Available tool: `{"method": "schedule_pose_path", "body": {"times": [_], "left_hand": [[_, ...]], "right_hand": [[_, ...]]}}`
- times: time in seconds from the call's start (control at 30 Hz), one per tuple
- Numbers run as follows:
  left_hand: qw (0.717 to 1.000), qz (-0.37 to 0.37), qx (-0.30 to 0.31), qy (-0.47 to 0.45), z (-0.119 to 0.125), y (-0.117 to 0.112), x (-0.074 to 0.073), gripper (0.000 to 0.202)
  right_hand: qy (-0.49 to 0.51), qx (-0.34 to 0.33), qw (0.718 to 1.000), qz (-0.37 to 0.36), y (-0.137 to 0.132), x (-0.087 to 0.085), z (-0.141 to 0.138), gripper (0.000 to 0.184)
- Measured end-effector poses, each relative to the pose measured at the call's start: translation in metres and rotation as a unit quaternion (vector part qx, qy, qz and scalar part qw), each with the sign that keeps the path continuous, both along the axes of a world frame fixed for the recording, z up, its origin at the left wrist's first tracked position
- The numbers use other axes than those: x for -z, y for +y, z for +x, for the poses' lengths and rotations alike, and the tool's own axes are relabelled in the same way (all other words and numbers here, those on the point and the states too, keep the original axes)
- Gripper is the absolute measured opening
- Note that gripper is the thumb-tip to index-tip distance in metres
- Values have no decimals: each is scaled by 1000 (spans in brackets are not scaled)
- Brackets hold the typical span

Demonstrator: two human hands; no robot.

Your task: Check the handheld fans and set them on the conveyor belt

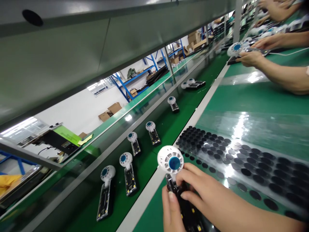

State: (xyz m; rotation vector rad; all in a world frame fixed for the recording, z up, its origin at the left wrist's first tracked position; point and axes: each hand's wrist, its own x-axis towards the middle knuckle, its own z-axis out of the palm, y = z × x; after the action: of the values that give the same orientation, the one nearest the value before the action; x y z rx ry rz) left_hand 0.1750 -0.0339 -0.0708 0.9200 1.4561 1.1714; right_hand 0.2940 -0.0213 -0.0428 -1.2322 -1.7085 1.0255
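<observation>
My left hand (171,210) and my right hand (200,188) both grip the black body of a small handheld fan (181,199) at the bottom of the view. Its round white grille head (170,160) with a blue hub points up and away from me. The fingers of my right hand cover part of the body, near the neck. Right of my hands lies a clear sheet of black adhesive dots (241,162), and my right forearm is close to its lower edge.
A green conveyor belt (154,158) beside my bench carries several similar fan units with open circuit boards. Further along, a co-worker's hands (251,56) hold another fan. Metal shelves with cardboard boxes stand beyond the line, and a grey overhead panel runs above it.
</observation>
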Motion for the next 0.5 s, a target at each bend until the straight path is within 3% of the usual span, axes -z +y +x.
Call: {"method": "schedule_pose_path", "body": {"times": [0.2,0.27,0.37,0.5], "left_hand": [[994,-82,26,-73,-4,13,-9,52],[995,-64,27,-71,-10,25,-11,40],[1000,-5,17,-13,-24,56,-14,24],[997,-9,3,76,-41,118,-14,19]], "right_hand": [[168,-3,978,-123,8,6,0,30],[180,-4,974,-135,7,9,0,34],[45,-21,995,-88,-4,18,1,31],[-104,-136,985,13,-24,45,1,14]]}}
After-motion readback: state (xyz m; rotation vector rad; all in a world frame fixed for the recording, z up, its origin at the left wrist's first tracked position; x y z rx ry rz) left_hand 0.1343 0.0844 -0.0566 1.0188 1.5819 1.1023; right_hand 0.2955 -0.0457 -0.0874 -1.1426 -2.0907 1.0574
